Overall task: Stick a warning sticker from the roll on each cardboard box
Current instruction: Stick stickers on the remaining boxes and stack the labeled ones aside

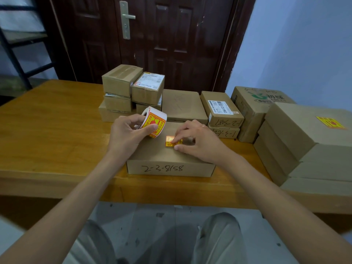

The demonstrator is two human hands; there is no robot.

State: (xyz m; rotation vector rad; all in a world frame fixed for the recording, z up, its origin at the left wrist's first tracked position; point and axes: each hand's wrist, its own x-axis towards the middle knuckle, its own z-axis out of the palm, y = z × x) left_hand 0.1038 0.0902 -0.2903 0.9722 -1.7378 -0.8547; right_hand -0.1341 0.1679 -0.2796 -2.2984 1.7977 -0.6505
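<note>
A flat cardboard box (pixel 158 157) marked "2-3-8158" lies in front of me on the wooden table (pixel 47 130). My left hand (pixel 127 134) holds the roll of yellow-and-red warning stickers (pixel 155 121) just above the box's far left corner. My right hand (pixel 198 141) rests on the box top, with its fingertips pressing a yellow-and-red sticker (pixel 169 141) flat on the lid. The fingers cover the sticker's right part.
Several cardboard boxes stand stacked at the table's back (pixel 133 88) and middle right (pixel 222 109). A tall stack on the right has a top box (pixel 304 128) bearing a yellow sticker (pixel 330 122). A dark door is behind the table, a metal rack at the far left.
</note>
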